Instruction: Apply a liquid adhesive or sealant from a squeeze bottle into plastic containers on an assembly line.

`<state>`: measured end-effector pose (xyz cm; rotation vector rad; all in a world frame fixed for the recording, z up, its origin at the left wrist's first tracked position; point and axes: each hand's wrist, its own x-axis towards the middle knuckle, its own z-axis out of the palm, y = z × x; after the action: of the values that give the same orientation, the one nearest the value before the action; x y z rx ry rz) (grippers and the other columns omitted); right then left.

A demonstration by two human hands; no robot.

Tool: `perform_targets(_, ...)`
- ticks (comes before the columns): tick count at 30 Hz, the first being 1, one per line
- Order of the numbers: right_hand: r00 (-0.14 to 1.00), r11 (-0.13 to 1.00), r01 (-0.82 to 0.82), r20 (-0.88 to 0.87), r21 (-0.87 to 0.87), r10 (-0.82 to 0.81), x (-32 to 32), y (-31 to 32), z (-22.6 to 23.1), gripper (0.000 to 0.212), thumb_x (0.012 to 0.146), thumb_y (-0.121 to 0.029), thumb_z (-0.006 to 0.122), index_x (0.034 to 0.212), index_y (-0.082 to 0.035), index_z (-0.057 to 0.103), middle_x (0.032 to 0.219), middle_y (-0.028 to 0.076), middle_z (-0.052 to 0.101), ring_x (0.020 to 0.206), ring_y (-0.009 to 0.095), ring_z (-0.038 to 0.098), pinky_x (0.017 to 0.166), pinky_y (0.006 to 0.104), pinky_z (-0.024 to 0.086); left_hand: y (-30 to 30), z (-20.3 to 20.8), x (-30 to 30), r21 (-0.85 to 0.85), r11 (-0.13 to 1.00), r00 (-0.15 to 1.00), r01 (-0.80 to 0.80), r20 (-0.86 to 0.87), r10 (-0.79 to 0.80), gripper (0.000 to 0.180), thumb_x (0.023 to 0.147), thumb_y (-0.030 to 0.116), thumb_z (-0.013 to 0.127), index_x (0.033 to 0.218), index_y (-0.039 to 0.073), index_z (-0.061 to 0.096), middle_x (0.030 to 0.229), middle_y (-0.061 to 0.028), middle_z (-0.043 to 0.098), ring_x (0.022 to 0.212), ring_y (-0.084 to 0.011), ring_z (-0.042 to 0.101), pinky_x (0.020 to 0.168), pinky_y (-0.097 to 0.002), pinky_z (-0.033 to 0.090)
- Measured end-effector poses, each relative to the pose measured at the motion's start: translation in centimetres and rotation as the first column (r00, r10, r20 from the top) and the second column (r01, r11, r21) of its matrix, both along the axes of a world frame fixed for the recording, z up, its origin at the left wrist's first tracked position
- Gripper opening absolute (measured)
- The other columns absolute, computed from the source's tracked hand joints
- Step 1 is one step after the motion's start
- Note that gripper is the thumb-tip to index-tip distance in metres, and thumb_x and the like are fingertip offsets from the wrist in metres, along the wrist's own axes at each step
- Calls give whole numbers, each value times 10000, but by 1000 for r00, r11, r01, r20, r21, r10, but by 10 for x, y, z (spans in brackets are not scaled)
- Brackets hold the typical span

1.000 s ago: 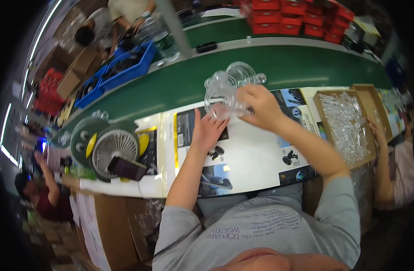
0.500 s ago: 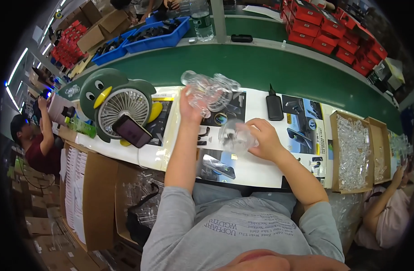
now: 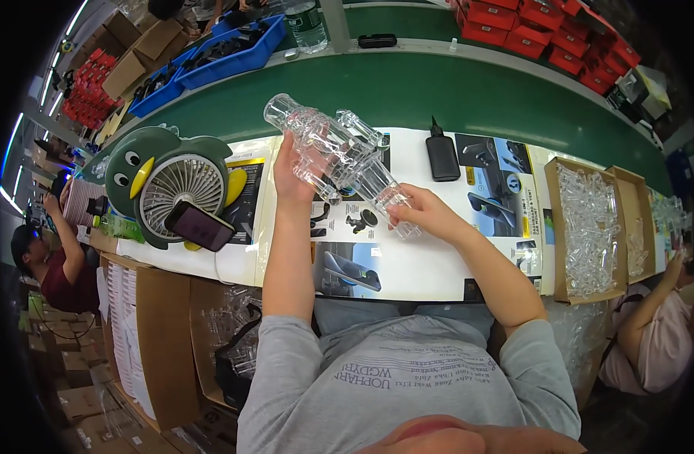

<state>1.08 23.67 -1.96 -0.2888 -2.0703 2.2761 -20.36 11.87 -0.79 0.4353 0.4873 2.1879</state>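
A clear plastic assembly, with tube-like arms and a wider open end, slants across the space over the bench in front of me. My left hand is closed around its upper left part. At its lower right end, the fingers of my right hand grip a clear tubular section. Because everything is transparent, I cannot tell whether that section is joined to the rest. Beneath the piece lie printed sheets. A black dropper bottle stands beyond my right hand.
Left of my arm stands a green penguin-shaped fan with a phone leaning on it. A cardboard tray of small clear parts is at right. Farther back are blue bins and red boxes. People sit at both sides.
My right hand has turned and moved its clear round piece against the assembly in my left hand. The left-hand assembly has shifted left and tilted. The view has shifted slightly.
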Motion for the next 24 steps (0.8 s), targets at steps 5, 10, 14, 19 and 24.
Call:
perform_targets(5,1000,1000,-9,-17,0,9,1,1,-1,297,853,-236,585,1040,-14,523,738,37,609,687,73,572,644,216,426,1,-3,-1,-20,1000,1000,1,-29,-1,422,906,288,441,1300,155,366,1269,-102,437,1184,-273,402,947,-569,338)
perform_targets(10,1000,1000,0,-11,10,0,1,-1,1,302,851,-230,589,1046,-8,526,749,45,611,701,82,579,656,220,433,-1,0,1,-8,1000,998,-1,-62,0,427,906,297,439,1301,153,364,1275,-102,431,1189,-276,398,959,-567,326)
perform_targets(14,999,997,-26,-29,-69,24,0,0,0,314,848,-225,595,1057,-2,523,774,51,610,708,89,582,673,222,440,-2,4,5,14,1000,996,3,-89,-2,442,907,300,432,1314,155,339,1309,-106,384,1208,-287,368,962,-612,301)
perform_targets(19,998,996,-45,-44,-81,41,0,3,0,311,849,-215,594,1060,2,522,797,56,608,712,94,582,679,228,447,-1,5,5,47,998,991,32,-129,-25,464,908,315,423,1332,171,304,1334,-107,347,1236,-293,328,954,-654,280)
perform_targets(24,991,992,-78,-112,-99,67,-1,6,2,331,850,-198,593,1092,12,510,793,46,598,726,101,577,680,232,450,2,10,12,11,1000,988,-14,-156,16,495,903,371,417,1344,191,283,1337,-108,345,1260,-304,299,958,-651,280)
